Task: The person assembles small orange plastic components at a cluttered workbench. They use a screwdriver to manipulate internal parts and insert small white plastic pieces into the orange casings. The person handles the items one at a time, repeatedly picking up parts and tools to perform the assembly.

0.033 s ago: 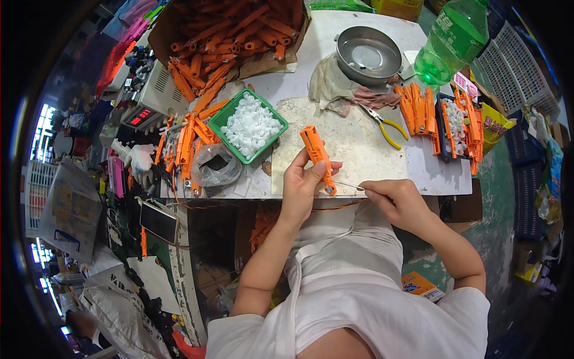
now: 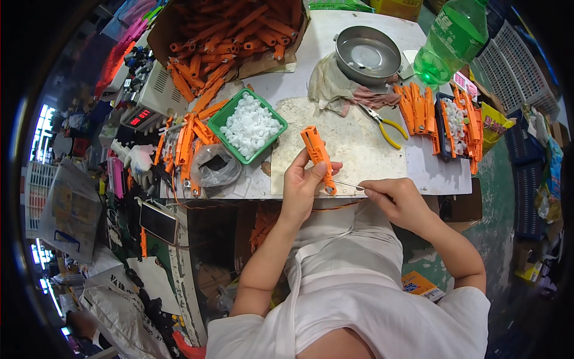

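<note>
One orange part (image 2: 314, 143) clasped in left hand (image 2: 304, 182).

Soft, even light brightened the surface (image 2: 436, 173). A window (image 2: 44, 134) glared white near nine o'clock. Fisheye distortion bent edges toward three and nine.

Workshop, boxed orange parts (image 2: 236, 39), pliers (image 2: 378, 121), workbench (image 2: 439, 176)

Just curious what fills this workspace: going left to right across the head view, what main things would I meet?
White box with red digital display, green basket of white plastic pieces, orange plastic part in the left grip, thin metal rod in the right grip, green plastic bottle, dark blue perforated crate.
</note>
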### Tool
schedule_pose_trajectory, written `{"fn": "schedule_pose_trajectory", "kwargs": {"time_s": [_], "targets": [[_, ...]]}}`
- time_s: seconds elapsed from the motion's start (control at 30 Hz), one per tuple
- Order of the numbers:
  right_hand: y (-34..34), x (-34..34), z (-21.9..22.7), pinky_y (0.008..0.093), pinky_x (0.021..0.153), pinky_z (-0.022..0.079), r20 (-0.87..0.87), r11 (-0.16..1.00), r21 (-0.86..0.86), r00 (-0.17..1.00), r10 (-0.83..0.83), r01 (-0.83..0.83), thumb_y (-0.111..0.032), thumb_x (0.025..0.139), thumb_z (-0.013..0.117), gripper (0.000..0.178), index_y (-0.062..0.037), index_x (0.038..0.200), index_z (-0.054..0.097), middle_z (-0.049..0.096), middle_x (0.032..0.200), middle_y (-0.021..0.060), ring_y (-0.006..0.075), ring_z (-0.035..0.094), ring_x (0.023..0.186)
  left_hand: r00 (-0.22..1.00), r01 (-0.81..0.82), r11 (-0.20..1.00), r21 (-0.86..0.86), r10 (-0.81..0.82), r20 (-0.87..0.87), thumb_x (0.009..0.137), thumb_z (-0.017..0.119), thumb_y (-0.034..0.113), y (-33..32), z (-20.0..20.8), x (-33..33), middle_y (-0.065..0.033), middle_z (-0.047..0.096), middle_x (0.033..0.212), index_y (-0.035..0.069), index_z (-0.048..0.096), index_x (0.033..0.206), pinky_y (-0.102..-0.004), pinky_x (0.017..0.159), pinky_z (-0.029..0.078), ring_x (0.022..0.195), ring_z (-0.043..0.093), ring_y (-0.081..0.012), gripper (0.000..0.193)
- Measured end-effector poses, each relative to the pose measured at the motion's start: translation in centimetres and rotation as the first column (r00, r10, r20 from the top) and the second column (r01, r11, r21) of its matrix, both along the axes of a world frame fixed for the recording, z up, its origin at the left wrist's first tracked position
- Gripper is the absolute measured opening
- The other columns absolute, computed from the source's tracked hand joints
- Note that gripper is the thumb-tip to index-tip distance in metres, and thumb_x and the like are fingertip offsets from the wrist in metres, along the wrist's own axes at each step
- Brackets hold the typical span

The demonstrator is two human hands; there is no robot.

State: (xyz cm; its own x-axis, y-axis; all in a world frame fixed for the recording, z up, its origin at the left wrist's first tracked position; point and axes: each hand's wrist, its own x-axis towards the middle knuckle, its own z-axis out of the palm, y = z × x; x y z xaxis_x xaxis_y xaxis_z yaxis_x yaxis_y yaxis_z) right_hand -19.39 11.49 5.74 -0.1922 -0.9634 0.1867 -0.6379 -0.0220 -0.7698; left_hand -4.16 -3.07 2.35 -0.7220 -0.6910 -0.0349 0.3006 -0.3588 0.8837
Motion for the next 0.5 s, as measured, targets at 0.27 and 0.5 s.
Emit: {"fn": "schedule_pose_trajectory", "kwargs": {"time_s": [0.27,0.5], "targets": [[-1.7,-2.7,0.9,0.032,0.047,0.043,0.502,0.849,0.492,0.86,-0.097,-0.191,-0.014,0.087,0.058,0.022,-0.0039,0.103,0.069,0.057,0.058,0.0104,0.0186,0.056,0.049,1.0,0.028,0.999,-0.019,-0.028,-0.001,0.093,0.056,0.013,1.0,-0.4,0.1,-0.008,0.057,0.1,-0.004,0.041,0.127,-0.0327,0.084,0.053,0.094,0.065,-0.0226,0.04],[0.3,0.6,1.6,0.0322,0.047,0.046,-0.593,0.986,0.091,0.787,0.169,-0.142,-0.005,0.071,0.059,0.037,-0.0051,0.108,0.059,0.054,0.061,0.0078,0.0209,0.058,0.052,0.995,-0.095,0.995,-0.02,0.096,0.023,0.094,0.053,0.011,1.4,-0.7,-0.8,-0.0088,0.056,0.099,-0.003,0.042,0.126,-0.0315,0.082,0.052,0.092,0.065,-0.0217,0.037]]}}
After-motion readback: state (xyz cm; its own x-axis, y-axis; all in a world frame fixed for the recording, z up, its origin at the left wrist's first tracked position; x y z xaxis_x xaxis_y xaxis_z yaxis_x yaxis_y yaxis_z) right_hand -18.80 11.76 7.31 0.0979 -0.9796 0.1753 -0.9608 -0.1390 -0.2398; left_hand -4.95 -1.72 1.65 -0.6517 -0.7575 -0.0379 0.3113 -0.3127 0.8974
